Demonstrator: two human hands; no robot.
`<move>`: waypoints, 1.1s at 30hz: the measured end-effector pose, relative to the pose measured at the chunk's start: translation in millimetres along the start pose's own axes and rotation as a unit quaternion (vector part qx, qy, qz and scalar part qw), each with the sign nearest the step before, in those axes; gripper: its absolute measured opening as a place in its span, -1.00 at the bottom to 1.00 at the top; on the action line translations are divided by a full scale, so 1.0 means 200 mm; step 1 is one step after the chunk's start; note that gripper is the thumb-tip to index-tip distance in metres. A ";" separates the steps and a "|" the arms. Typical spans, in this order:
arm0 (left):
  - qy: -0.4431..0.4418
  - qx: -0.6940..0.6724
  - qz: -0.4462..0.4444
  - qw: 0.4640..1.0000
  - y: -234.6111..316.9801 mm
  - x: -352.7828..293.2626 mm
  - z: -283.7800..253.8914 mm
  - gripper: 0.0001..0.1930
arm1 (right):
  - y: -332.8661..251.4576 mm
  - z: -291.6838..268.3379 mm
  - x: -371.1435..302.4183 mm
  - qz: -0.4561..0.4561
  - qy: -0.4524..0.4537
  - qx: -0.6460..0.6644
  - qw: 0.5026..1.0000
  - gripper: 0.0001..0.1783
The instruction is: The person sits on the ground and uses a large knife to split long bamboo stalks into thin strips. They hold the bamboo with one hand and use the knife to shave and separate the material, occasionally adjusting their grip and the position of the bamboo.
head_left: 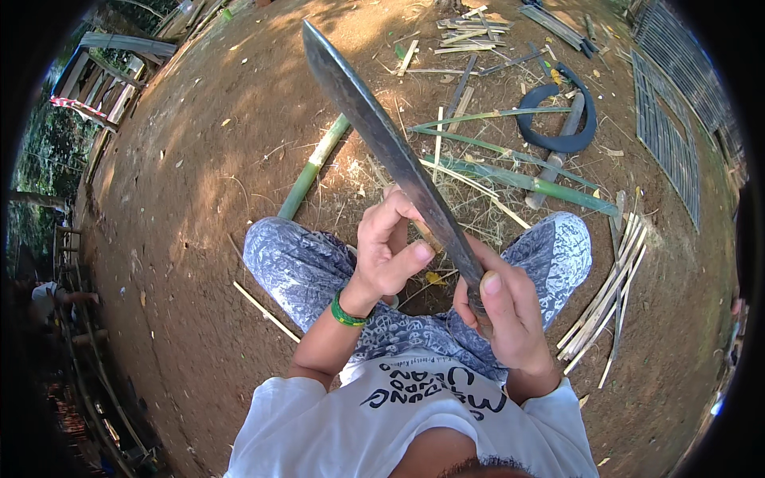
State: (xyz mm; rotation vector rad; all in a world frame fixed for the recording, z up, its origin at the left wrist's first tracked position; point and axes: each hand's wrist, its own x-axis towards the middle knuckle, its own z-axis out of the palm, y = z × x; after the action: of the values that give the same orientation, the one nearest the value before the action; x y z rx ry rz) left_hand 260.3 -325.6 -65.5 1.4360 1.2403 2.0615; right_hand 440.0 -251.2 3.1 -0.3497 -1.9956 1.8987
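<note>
My right hand (508,312) is closed around the lower end of a machete (398,163), its thumb along the side. The long dark blade slants up and to the left, its broad tip pointing away from me. My left hand (388,248), with a green band at the wrist, is closed beside the blade's lower half. Between its thumb and fingers shows a short tan strip (428,236), apparently bamboo, partly hidden behind the blade. Both hands are above my lap, between my bent knees.
Ahead lie a green bamboo pole (315,167), split green bamboo (550,187) and a black curved band (586,131) over a grey log (550,175). Pale strips (613,295) lie at my right. Farther off are a strip pile (472,36) and a slatted panel (669,139). A person (52,295) is far left.
</note>
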 end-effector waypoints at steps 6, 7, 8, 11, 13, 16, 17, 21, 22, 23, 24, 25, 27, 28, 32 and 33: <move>-0.002 -0.008 0.003 1.000 -0.01 0.00 0.00 -0.59 | -0.01 0.00 0.00 -0.010 -0.009 0.023 1.000 -0.41; -0.003 -0.005 0.006 1.000 -0.01 0.00 0.00 -0.59 | -0.01 0.00 0.00 -0.006 -0.009 0.026 1.000 -0.41; -0.005 -0.002 0.009 1.000 -0.01 0.01 0.00 -0.59 | -0.01 0.01 0.01 -0.001 -0.009 0.028 1.000 -0.42; -0.005 0.009 0.014 1.000 -0.01 0.01 -0.01 -0.60 | -0.01 0.01 0.01 -0.002 -0.009 0.028 1.000 -0.43; -0.008 0.012 0.012 1.000 -0.01 0.01 -0.01 -0.60 | -0.02 0.01 0.01 -0.005 -0.009 0.025 1.000 -0.43; -0.010 0.013 0.011 1.000 -0.01 0.01 -0.01 -0.60 | -0.02 0.01 0.01 -0.006 -0.008 0.018 1.000 -0.43; -0.010 0.012 0.010 1.000 -0.01 0.00 -0.01 -0.61 | -0.02 0.01 0.01 -0.006 -0.007 0.017 1.000 -0.43; -0.017 0.017 0.016 1.000 -0.01 0.01 -0.02 -0.61 | -0.03 0.01 0.00 0.005 -0.004 0.006 1.000 -0.43; -0.019 0.017 0.012 1.000 -0.02 0.00 -0.02 -0.61 | -0.03 0.01 0.00 0.004 -0.004 -0.001 1.000 -0.43; -0.021 0.017 0.009 1.000 -0.02 0.00 -0.02 -0.61 | -0.03 0.01 0.00 0.003 -0.003 -0.007 1.000 -0.43; -0.018 0.019 0.011 1.000 -0.02 0.00 -0.02 -0.61 | -0.03 0.00 0.00 0.002 -0.003 -0.013 1.000 -0.43; -0.014 0.020 0.011 1.000 -0.03 -0.01 -0.02 -0.60 | -0.03 0.00 0.00 0.005 -0.002 -0.014 1.000 -0.42; -0.010 0.020 0.015 1.000 -0.03 -0.01 -0.01 -0.60 | -0.04 0.00 0.00 0.009 -0.001 -0.016 1.000 -0.42; -0.008 0.018 0.019 1.000 -0.04 -0.01 0.00 -0.60 | -0.03 0.00 0.00 0.010 0.001 -0.017 1.000 -0.43; -0.016 0.024 0.022 0.999 -0.05 -0.01 0.00 -0.59 | -0.02 0.00 -0.02 0.011 0.000 -0.013 1.000 -0.43; -0.019 0.025 0.021 0.999 -0.05 -0.01 0.00 -0.59 | -0.02 -0.01 -0.02 0.012 -0.002 -0.010 1.000 -0.43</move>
State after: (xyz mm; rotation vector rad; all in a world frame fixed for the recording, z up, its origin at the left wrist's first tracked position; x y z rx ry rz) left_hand 258.4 -321.6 -73.5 1.5295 1.2639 2.0335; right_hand 444.1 -251.6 7.0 -0.3765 -2.0230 1.8960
